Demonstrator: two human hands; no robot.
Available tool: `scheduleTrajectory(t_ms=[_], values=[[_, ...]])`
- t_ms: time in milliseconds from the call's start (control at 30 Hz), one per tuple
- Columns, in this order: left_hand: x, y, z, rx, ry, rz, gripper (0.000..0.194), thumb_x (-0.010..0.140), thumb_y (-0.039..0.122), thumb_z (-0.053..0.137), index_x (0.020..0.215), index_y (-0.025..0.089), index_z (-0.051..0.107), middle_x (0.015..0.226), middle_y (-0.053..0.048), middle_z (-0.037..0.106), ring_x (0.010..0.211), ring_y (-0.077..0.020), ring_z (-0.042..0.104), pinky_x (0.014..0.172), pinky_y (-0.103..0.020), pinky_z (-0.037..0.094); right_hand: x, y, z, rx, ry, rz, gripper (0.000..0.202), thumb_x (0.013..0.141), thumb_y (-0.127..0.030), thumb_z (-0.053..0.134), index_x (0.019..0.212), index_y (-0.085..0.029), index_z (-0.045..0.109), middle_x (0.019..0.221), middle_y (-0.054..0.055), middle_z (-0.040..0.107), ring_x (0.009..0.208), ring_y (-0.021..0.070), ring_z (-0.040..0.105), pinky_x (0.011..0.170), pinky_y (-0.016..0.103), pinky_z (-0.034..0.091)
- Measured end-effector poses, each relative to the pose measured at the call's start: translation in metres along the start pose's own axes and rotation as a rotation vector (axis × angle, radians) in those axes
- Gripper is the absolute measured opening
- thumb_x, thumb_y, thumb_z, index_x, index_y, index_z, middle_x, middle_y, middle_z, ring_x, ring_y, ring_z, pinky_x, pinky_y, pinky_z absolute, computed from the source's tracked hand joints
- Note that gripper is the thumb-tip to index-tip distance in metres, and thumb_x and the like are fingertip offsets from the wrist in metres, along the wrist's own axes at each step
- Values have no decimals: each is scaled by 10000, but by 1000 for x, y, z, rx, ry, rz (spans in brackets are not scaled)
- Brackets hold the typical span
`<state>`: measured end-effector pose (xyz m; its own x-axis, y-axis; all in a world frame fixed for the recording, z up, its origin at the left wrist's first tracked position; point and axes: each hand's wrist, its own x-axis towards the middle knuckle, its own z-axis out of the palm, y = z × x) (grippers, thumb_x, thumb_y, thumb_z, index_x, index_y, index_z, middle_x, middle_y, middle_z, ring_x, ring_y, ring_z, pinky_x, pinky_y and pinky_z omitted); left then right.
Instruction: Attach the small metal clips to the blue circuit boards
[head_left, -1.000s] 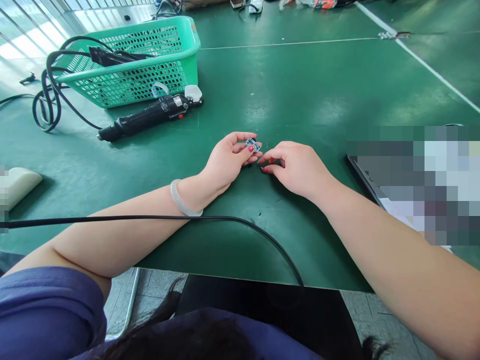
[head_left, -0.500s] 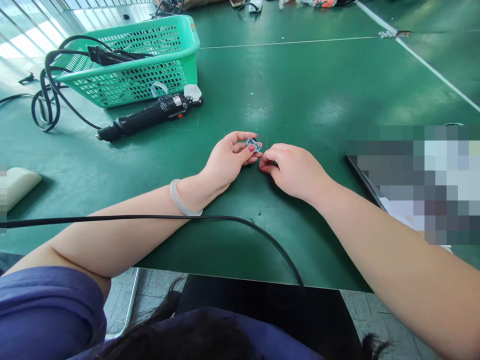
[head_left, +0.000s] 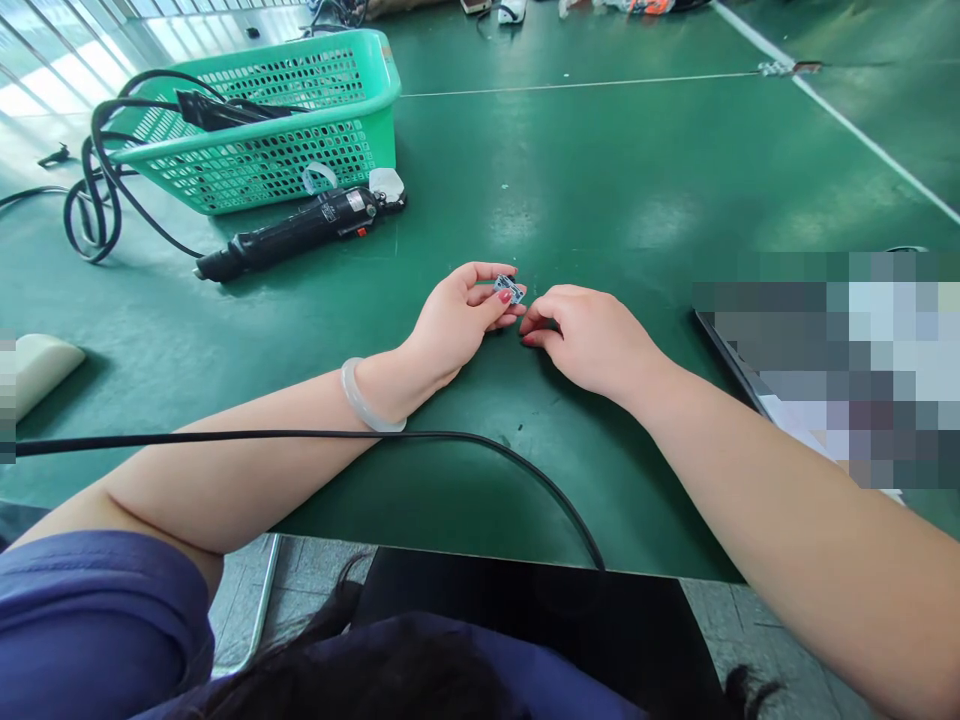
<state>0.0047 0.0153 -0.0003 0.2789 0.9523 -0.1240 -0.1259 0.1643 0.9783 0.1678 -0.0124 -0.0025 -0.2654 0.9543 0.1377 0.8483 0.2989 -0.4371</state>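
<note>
A small circuit board (head_left: pixel 510 289), pale with dark markings, is held between the thumb and fingers of my left hand (head_left: pixel 459 318). A dark part sits at its upper edge, too small to name. Close by on the right, my right hand (head_left: pixel 583 335) has its fingers curled together, thumb near the index finger; whatever they hold, if anything, is hidden. The two hands almost meet above the green tabletop (head_left: pixel 465 480).
A black electric screwdriver (head_left: pixel 300 232) lies in front of a green plastic basket (head_left: pixel 255 165) with black cables. One black cable (head_left: pixel 465 436) crosses near my left forearm. A dark-edged, blurred-out object (head_left: pixel 727 360) lies at right, a pale rounded object (head_left: pixel 46 372) at left.
Hardly anything differs. Both hands keep their places and grip, and the whole view has shifted very slightly.
</note>
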Motion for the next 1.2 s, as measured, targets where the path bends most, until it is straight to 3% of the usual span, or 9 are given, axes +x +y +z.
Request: scheduleTrajectory(t_ms=[167, 333, 500, 667, 833, 967, 1200], values=[[0, 0, 0, -3, -8, -4, 140, 897, 66, 547, 994, 156, 595, 896, -20, 715, 740, -69, 673, 812, -245, 543, -1, 2, -3, 14, 44, 19, 185, 855, -109, 549, 818, -197, 707, 898, 39, 689, 821, 187, 603, 708, 328, 422], [-1, 0, -1, 8, -9, -3, 138, 897, 71, 548, 994, 156, 596, 905, -23, 717, 742, -71, 675, 806, -244, 542, -3, -2, -5, -50, 71, 90, 114, 855, -260, 642, 788, -194, 706, 839, 49, 670, 757, 194, 574, 662, 340, 402], [-1, -1, -1, 6, -22, 10, 143, 900, 65, 540, 997, 153, 597, 903, -21, 718, 744, -69, 678, 778, -229, 540, -3, -3, -1, -68, 23, 54, 147, 846, -153, 577, 771, -184, 699, 843, 51, 665, 756, 186, 566, 655, 330, 395], [-1, 0, -1, -2, -26, 8, 146, 896, 54, 543, 992, 148, 601, 883, -16, 720, 734, -68, 677, 773, -235, 540, -2, -2, -4, -64, 43, 96, 154, 850, -164, 570, 777, -170, 705, 844, 63, 674, 756, 189, 576, 656, 329, 397], [-2, 0, 0, 36, -44, 15, 175, 829, 38, 626, 967, 146, 617, 843, -12, 725, 756, -83, 677, 806, -259, 537, -3, -6, -11, 249, 184, 245, 123, 822, -201, 616, 746, -181, 710, 657, 23, 647, 613, 163, 552, 624, 329, 411], [-3, -3, -1, 72, -97, 44, 223, 756, 42, 712, 933, 138, 616, 818, -23, 734, 799, -109, 698, 855, -291, 537, -4, -10, -14, 508, 316, 304, 95, 793, -225, 655, 734, -177, 712, 680, 29, 671, 618, 159, 566, 616, 331, 434], [-5, -2, 1, 36, -137, 60, 244, 706, 40, 763, 858, 128, 594, 784, -14, 722, 753, -96, 691, 814, -278, 548, -4, -14, -11, 601, 329, 283, 71, 759, -192, 677, 695, -180, 703, 708, 34, 707, 637, 158, 600, 620, 329, 463]])
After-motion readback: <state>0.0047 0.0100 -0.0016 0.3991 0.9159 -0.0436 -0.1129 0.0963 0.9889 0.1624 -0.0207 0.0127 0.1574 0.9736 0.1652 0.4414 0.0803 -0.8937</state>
